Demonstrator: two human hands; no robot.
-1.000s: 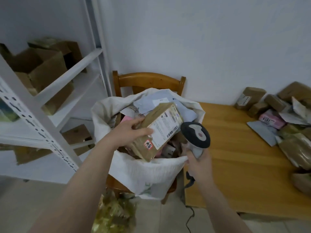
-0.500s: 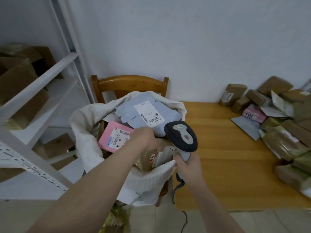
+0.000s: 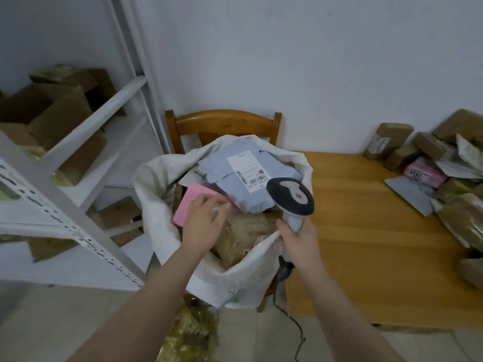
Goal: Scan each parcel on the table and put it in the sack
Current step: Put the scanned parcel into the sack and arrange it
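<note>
A white sack (image 3: 235, 280) stands open on a wooden chair (image 3: 224, 121), full of parcels. On top lie a blue-grey mailer (image 3: 230, 178), a pink parcel (image 3: 190, 202) and a brown taped parcel (image 3: 248, 231) near the front rim. My left hand (image 3: 203, 223) hovers over the sack with loose fingers above the pink parcel, holding nothing. My right hand (image 3: 298, 241) grips the handle of the grey barcode scanner (image 3: 290, 197) at the sack's right rim. Several unsorted parcels (image 3: 444, 173) are piled at the right of the wooden table (image 3: 366, 231).
A white metal shelf rack (image 3: 78, 142) with cardboard boxes stands close on the left. The scanner's cable (image 3: 295, 322) hangs down by the table's left edge. A yellowish bag (image 3: 190, 333) lies on the floor under the chair.
My left hand lowered the brown parcel into the sack and let go of it; it now hovers empty. The scanner hand stayed at the sack's rim.
</note>
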